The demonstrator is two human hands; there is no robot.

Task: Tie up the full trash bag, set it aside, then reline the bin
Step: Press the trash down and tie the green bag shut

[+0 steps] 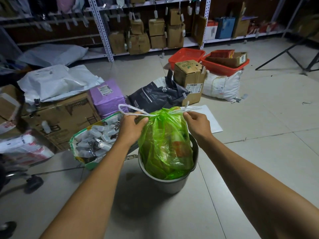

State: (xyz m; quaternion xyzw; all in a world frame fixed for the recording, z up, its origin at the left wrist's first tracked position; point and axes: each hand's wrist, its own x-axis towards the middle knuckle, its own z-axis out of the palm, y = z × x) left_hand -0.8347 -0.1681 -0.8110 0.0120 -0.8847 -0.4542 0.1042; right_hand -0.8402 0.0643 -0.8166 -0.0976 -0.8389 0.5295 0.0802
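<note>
The green trash bag (165,144) sits bulging up out of the grey bin (170,182) on the floor, neck cinched. From here I see the left hand (133,125) and right hand (196,120) each with fingers pinched on a white drawstring (128,112) loop, pulled out sideways. Boxes and parcels lie around.

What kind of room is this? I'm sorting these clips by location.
Likely a parcel storeroom: metal shelving stacked with cardboard boxes, and mailer bags and red baskets on the tiled floor.
</note>
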